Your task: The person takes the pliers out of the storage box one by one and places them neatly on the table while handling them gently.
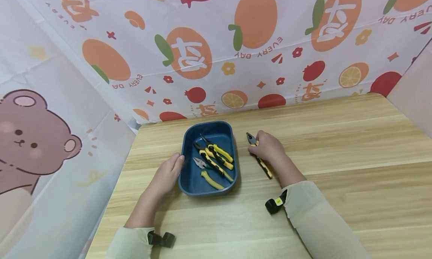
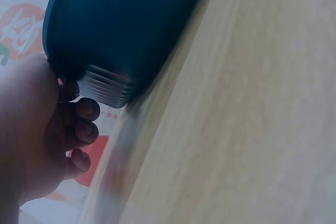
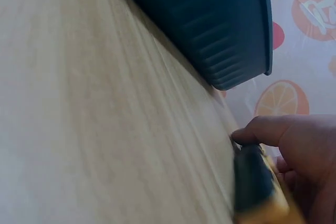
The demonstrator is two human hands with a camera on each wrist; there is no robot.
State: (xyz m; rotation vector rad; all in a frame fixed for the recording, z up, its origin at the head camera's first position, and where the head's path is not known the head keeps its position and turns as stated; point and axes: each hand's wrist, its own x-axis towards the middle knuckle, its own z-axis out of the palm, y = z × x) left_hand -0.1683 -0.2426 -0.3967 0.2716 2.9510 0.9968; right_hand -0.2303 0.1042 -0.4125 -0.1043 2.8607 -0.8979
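Observation:
A dark blue bin (image 1: 207, 194) stands on the wooden table, holding several pliers with yellow, black and green handles (image 1: 212, 180). My left hand (image 1: 168, 173) grips the bin's left rim between thumb and fingers; the left wrist view shows that hand (image 2: 42, 135) at the bin's wall (image 2: 126, 24). To the right of the bin, my right hand (image 1: 269, 148) holds yellow-and-black pliers (image 1: 264, 168) near their pivot, jaws pointing away from me. In the right wrist view the right hand (image 3: 310, 156) pinches these pliers (image 3: 254, 182), beside the bin's ribbed wall (image 3: 210, 24).
The wooden table (image 1: 354, 157) extends to the right and toward me. Behind it hangs a fruit-printed cloth (image 1: 216, 45), and at the left a cloth with a bear print (image 1: 37, 139). A black wrist device (image 1: 275, 204) is on the right wrist, another (image 1: 162, 239) on the left.

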